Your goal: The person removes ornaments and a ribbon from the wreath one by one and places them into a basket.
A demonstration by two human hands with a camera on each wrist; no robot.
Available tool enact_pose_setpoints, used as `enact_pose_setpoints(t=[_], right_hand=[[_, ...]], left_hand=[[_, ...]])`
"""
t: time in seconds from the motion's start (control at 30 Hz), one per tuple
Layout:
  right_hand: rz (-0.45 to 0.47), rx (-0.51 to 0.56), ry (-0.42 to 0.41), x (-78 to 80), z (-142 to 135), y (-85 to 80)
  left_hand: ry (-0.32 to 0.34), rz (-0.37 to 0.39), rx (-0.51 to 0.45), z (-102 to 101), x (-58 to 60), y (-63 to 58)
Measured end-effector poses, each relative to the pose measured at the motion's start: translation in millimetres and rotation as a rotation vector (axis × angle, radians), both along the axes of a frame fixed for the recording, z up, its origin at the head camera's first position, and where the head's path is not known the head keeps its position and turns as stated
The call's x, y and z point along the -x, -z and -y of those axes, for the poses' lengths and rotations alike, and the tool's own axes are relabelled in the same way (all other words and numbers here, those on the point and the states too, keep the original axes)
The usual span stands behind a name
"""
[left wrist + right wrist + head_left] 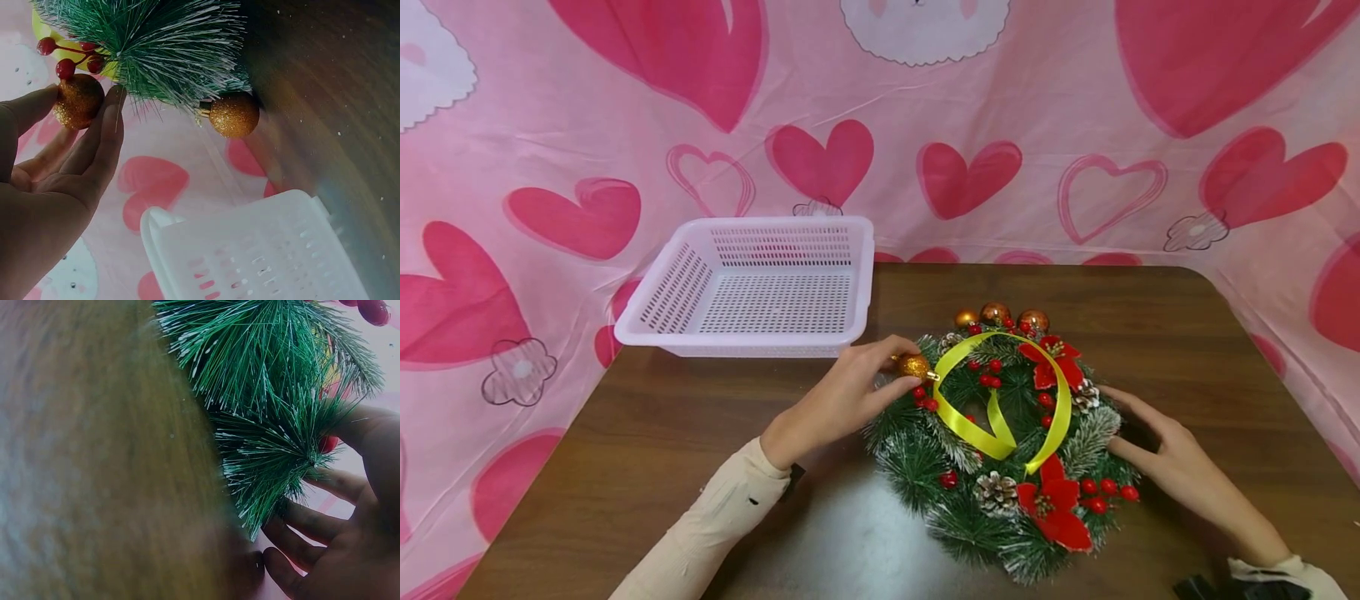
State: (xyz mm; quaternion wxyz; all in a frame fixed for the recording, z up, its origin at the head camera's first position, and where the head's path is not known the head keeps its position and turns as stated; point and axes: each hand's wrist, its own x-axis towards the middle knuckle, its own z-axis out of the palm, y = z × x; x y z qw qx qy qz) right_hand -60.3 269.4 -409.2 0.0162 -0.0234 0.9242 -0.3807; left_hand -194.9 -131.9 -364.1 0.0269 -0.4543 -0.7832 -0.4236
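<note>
A round green wreath (970,523) lies on the table, with red berries, pinecones, red flowers and a looped yellow ribbon (1058,417). At its left upper edge my left hand (838,392) pinches a gold glitter bauble (914,367) between thumb and fingers. The left wrist view also shows a second glitter bauble (234,114) at the wreath's edge. My right hand (1176,462) rests against the wreath's right side. In the right wrist view, that hand's fingers (312,522) are spread and touch the needles; some fingertips are hidden.
A white perforated basket (662,337) stands at the table's back left. Several shiny baubles (996,314) sit along the wreath's far edge. A pink cloth (895,108) with hearts hangs behind the brown table (625,467).
</note>
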Motion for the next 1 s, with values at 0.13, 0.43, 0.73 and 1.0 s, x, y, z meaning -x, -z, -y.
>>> enact_pose_setpoints(t=[0.13, 0.43, 0.73, 1.0], right_hand=[[-0.005, 0.002, -0.002, -0.1, -0.4, 0.6], [-0.004, -0.005, 0.003, 0.0, -0.6, 0.2], [-0.006, -0.007, 0.003, -0.7, 1.1, -1.5], [0.010, -0.001, 0.005, -0.1, 0.4, -2.3]], left_hand=[[-0.016, 0.009, -0.004, -1.7, -0.7, 1.1], [-0.026, -0.046, -0.007, -6.5, -2.2, 4.7], [-0.049, -0.031, 0.012, -5.3, -2.9, 3.0], [-0.050, -0.044, 0.007, -4.0, -2.2, 0.8]])
